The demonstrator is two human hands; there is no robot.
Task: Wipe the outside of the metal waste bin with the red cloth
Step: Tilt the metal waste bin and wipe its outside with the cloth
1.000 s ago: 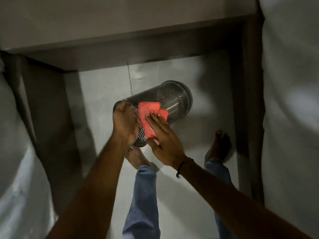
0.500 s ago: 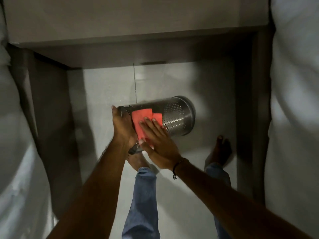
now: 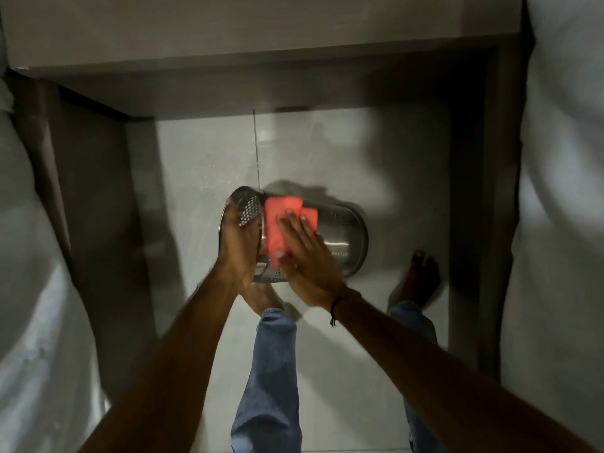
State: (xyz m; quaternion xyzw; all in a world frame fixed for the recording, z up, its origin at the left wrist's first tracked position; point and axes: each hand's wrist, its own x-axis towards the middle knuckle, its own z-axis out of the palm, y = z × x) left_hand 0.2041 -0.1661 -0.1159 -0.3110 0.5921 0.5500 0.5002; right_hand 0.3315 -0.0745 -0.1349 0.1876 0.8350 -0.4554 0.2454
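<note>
One metal waste bin [image 3: 340, 238], perforated wall, held on its side in mid-air above pale tiled floor [image 3: 202, 165], open mouth toward person's left, base toward right. Red cloth [image 3: 277, 223] folded, lying on bin's upper side near mouth. Right hand [image 3: 307, 253] flat, fingers spread, pressing cloth against bin wall. Left hand [image 3: 240, 246] curled around rim at mouth, supporting bin. Black cord [image 3: 335, 308] on right wrist. Bare feet, blue jeans [image 3: 271, 371] below. Grey walls enclose floor.

your left hand [image 3: 240, 248] sits at the bin's [image 3: 343, 237] open left end — the cloth [image 3: 277, 223] lies on its side, under your right hand [image 3: 307, 256], above the floor [image 3: 202, 178].
</note>
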